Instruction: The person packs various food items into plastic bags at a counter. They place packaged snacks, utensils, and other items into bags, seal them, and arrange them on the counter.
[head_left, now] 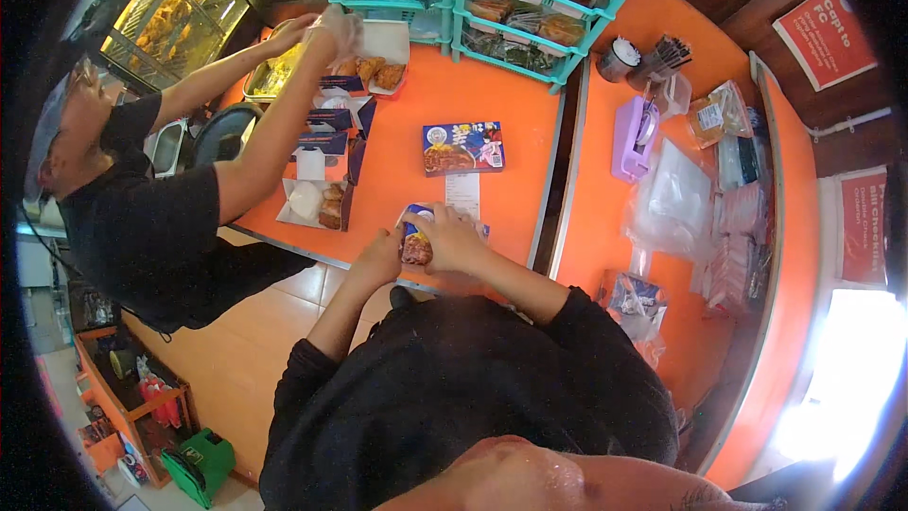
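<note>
1. the left hand [381, 260] and the right hand [452, 241] meet on a small blue printed cardboard food box [414, 238] at the near edge of the orange worktop [511, 95]. food shows in its open top.
2. the fingers of both hands are curled around the box, the left on its near left side, the right over its top and right side; each has hold of it.
3. a white paper slip [462, 195] lies just beyond the box, and a closed blue printed box [462, 148] sits farther back, apart from the hands.
4. to handle it well, i judge the box should stay flat on the worktop, pressed evenly from both sides so the food does not tip out, with the flaps guided rather than forced.
5. a co-worker on the left reaches over open white food boxes [317, 201] toward the far left; keep clear of that arm.
6. teal plastic shelf baskets [501, 9] stand at the far edge, clear plastic bags [676, 203] to the right.
</note>
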Demonstrator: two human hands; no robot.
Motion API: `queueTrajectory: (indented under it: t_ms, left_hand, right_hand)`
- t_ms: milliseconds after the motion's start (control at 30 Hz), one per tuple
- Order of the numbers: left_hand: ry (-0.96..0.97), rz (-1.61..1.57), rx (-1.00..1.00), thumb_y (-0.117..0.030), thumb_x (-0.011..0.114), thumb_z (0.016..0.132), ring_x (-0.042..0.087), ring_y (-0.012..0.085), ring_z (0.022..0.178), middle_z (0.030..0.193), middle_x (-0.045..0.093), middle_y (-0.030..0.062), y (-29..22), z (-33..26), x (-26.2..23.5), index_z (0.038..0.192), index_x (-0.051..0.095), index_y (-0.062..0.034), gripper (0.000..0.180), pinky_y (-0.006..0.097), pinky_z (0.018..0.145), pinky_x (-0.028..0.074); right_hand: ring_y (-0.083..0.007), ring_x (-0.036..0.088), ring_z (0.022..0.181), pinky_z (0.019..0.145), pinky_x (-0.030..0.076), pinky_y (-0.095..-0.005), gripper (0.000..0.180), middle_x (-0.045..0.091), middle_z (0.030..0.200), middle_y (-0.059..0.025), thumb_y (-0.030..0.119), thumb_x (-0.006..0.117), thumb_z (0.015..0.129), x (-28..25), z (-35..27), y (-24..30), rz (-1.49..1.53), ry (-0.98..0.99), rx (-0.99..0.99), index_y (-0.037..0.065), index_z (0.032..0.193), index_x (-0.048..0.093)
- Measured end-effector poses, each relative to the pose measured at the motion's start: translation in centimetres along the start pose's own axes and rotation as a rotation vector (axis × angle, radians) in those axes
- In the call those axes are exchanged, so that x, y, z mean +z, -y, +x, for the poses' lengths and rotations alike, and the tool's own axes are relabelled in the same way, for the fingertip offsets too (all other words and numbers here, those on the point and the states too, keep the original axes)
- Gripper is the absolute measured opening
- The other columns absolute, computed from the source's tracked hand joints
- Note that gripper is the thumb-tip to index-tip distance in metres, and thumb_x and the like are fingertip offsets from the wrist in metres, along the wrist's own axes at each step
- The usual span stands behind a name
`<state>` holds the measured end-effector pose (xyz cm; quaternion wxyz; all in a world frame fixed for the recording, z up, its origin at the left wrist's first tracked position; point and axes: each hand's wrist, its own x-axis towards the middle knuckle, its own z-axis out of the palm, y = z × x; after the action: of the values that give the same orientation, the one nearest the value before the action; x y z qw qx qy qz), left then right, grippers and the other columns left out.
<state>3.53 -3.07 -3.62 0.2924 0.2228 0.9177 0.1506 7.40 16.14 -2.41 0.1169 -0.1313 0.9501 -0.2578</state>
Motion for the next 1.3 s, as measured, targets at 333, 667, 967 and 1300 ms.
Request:
queueTrajectory:
  t_ms: [333,667,967,1300]
  left_hand:
    - [-0.311,-0.145,0.163,0.003,0.049,0.083,0.063,0.0458,0.098,0.137,0.050,0.0278,-3.7,-1.0,-0.1,0.128,0.048,0.0070,0.045,0.051,0.080,0.054]
    - [-0.238,-0.575,0.055,0.004,0.048,0.085,0.067,0.0321,0.066,0.127,0.055,0.0285,-5.9,-4.0,-4.4,0.142,0.040,0.0045,0.058,0.044,0.068,0.055]
    - [-0.547,-0.101,0.159,0.003,0.054,0.082,0.060,0.0379,0.101,0.123,0.054,0.0242,-5.0,-4.3,-4.6,0.134,0.049,-0.0001,0.052,0.047,0.084,0.051]
    - [-0.592,-0.382,-0.011,0.002,0.057,0.079,0.056,0.0387,0.099,0.108,0.054,0.0212,-4.8,-3.8,-5.4,0.112,0.056,0.0000,0.033,0.049,0.080,0.048]
  right_hand:
    - [-0.0364,0.042,0.127,0.099,0.039,-0.0560,0.089,0.044,0.135,-0.0151,0.045,0.085,0.060,3.7,1.7,-1.1,-0.337,0.085,0.156,0.025,0.139,0.049]
    - [-0.0362,0.044,0.130,0.105,0.037,-0.0519,0.073,0.043,0.145,-0.0175,0.034,0.077,0.075,4.0,0.1,-5.1,-0.271,-0.257,-0.213,0.020,0.141,0.049]
    - [-0.0247,0.070,0.089,0.079,0.055,-0.0376,0.052,0.070,0.101,-0.0161,0.033,0.071,0.085,-17.1,-1.7,-2.5,0.371,0.758,-0.321,0.007,0.129,0.059]
    - [-0.0418,0.047,0.123,0.098,0.042,-0.0564,0.094,0.046,0.133,-0.0216,0.039,0.085,0.056,-6.4,15.1,-12.7,-0.375,0.208,-0.077,0.034,0.141,0.046]
